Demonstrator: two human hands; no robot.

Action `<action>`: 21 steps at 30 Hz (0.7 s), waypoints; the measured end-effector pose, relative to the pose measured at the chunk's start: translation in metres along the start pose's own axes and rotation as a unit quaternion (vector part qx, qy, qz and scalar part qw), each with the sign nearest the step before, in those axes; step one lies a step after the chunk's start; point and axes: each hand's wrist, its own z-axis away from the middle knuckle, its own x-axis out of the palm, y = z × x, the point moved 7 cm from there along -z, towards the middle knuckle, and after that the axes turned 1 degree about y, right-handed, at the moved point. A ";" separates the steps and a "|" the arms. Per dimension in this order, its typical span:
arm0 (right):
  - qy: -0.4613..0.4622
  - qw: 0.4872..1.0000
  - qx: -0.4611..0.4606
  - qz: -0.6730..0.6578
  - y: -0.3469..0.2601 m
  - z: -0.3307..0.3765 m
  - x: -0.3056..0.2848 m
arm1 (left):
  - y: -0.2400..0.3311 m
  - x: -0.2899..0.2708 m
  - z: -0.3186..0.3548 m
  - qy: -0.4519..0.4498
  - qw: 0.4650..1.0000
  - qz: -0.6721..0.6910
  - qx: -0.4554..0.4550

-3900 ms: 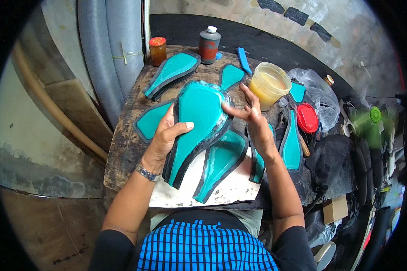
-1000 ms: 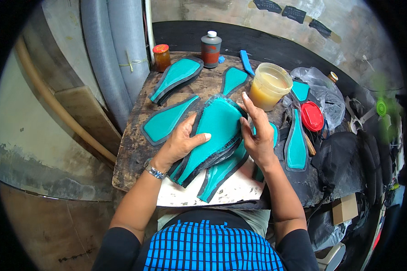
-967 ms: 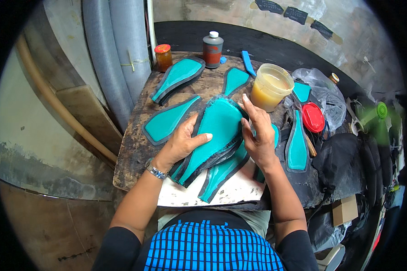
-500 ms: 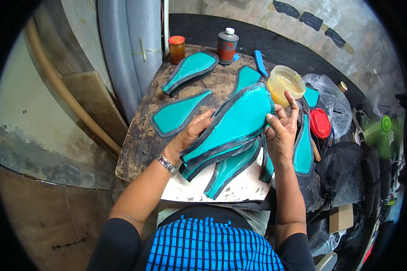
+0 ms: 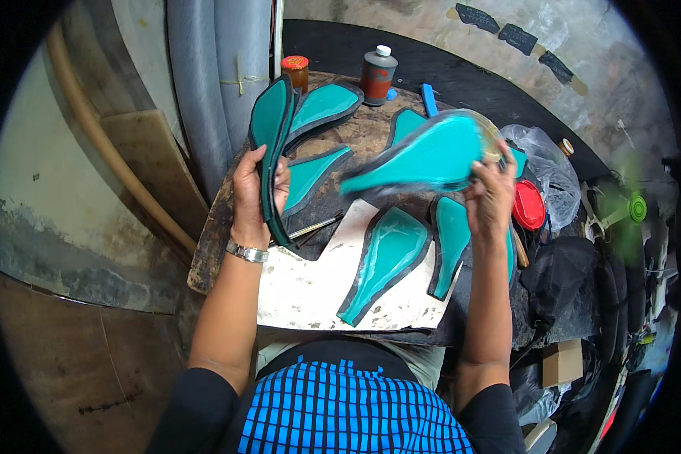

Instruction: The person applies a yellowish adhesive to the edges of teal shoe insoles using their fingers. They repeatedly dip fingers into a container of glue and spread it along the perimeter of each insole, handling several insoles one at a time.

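The left hand [image 5: 254,191] is clamping a stack of teal, dark-edged panels [image 5: 268,155] upright and on edge above the counter [image 5: 310,281], apparently to keep them together and out of the way. The right hand [image 5: 490,198] is lifting a single teal panel [image 5: 424,160], blurred, roughly flat. Its grip is pinching that panel's right end, so most of it is reaching leftward above two more panels [image 5: 390,257] lying on the counter.
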 end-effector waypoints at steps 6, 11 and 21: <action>-0.131 0.959 0.122 0.217 0.090 -0.016 0.037 | -0.004 -0.007 -0.005 -0.056 0.996 0.066 -0.014; -0.186 0.833 -0.033 0.521 0.110 -0.019 0.049 | 0.000 -0.005 -0.002 -0.050 0.998 0.025 -0.009; -0.245 0.791 -0.077 0.556 0.055 -0.036 0.052 | -0.018 0.028 0.015 -0.006 0.974 -0.225 -0.005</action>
